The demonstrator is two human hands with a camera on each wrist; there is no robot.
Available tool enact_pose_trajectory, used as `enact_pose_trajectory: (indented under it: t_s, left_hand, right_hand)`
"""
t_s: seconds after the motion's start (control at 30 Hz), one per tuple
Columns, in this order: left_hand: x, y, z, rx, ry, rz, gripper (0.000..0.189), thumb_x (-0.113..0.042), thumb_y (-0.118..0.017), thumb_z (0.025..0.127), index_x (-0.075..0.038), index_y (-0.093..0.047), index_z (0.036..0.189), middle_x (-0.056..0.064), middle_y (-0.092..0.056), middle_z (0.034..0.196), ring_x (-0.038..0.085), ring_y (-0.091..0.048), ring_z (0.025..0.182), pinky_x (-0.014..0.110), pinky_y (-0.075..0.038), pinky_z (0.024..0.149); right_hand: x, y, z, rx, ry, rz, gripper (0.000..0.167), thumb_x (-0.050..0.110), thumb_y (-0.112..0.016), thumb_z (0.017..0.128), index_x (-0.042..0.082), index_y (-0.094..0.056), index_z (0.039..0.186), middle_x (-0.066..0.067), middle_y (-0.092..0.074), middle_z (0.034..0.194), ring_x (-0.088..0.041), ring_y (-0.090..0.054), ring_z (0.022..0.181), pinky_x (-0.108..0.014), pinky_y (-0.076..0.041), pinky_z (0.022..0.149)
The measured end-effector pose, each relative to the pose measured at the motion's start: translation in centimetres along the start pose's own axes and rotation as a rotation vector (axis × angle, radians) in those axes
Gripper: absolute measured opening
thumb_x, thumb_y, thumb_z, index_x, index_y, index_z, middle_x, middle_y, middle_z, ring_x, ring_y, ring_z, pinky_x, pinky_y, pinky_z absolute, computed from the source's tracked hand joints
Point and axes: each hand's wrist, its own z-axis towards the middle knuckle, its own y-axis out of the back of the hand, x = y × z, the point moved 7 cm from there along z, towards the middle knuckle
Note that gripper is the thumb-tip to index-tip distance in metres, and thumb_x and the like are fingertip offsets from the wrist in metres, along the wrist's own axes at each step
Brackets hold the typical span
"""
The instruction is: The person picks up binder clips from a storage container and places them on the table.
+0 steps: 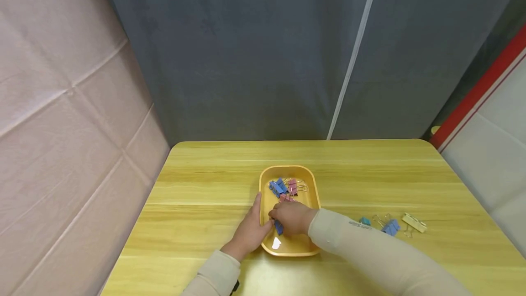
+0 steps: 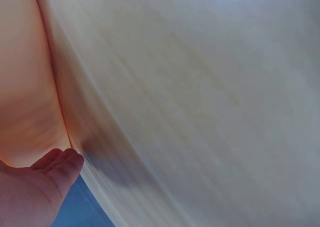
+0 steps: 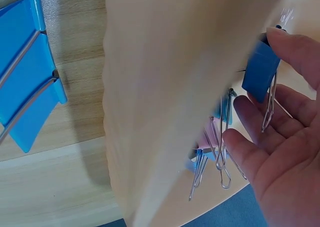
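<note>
My left hand (image 1: 248, 232) holds the left wall of an orange-yellow tray (image 1: 289, 255), its thumb over the rim and its fingers along the outside. Only those fingers (image 2: 65, 164) show against the tray wall in the left wrist view. Inside the tray, my right hand (image 1: 292, 217) pinches a blue binder clip (image 3: 262, 69) between thumb and fingers. Beyond that hand lie blue binder clips (image 1: 278, 187) and pink binder clips (image 1: 292, 186), in a loose cluster towards the far end. The right hand partly covers the nearest pink one.
Right of the tray, partly behind the right sleeve (image 1: 361, 241), a teal binder clip (image 1: 365, 221), a blue binder clip (image 1: 391, 227) and a pale yellow binder clip (image 1: 415, 223) lie on the wooden table (image 1: 205, 182). A dark grey curtain (image 1: 246, 58) hangs behind the table's far edge.
</note>
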Motion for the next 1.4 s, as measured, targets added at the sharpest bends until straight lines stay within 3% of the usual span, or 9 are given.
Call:
enact_pose_trajectory:
  t_s: [0.63,0.9,1.23,1.4]
  left_hand:
    - [-0.1,0.0,-0.2,0.006,0.013,0.004,0.087,-0.029,-0.062,0.092,-0.008,-0.007,0.156,0.030,-0.031,0.150,0.047,-0.038,0.132,0.058,-0.033,0.108]
    - [-0.1,0.1,-0.2,0.002,0.007,0.000,0.086,-0.029,-0.061,0.092,-0.007,-0.007,0.155,0.030,-0.031,0.150,0.047,-0.039,0.131,0.058,-0.034,0.108]
    - [-0.3,0.1,-0.2,-0.001,-0.004,-0.006,0.087,-0.029,-0.062,0.091,-0.006,-0.008,0.155,0.030,-0.032,0.149,0.047,-0.038,0.132,0.058,-0.033,0.108]
    - [-0.2,0.1,-0.1,0.003,0.005,-0.006,0.086,-0.029,-0.061,0.092,-0.007,-0.008,0.155,0.029,-0.031,0.151,0.047,-0.037,0.133,0.058,-0.032,0.109]
  right_hand:
    - [-0.4,0.3,-0.4,-0.024,-0.008,0.143,0.049,0.014,-0.081,0.075,0.004,-0.065,0.119,-0.006,-0.068,0.110,-0.020,-0.063,0.105,-0.032,-0.052,0.094]
    - [-0.8,0.4,-0.7,-0.008,-0.035,0.272,0.050,0.011,-0.079,0.077,0.002,-0.063,0.124,-0.008,-0.066,0.123,-0.027,-0.057,0.120,-0.038,-0.046,0.103]
    - [-1.1,0.6,-0.8,-0.035,0.012,0.324,0.037,0.011,-0.077,0.078,0.003,-0.066,0.112,0.002,-0.067,0.100,-0.011,-0.060,0.092,-0.027,-0.052,0.089]
    - [-1.6,0.8,-0.9,-0.044,-0.022,0.348,0.041,0.009,-0.075,0.078,0.002,-0.065,0.117,-0.002,-0.068,0.110,-0.018,-0.062,0.105,-0.034,-0.049,0.098]
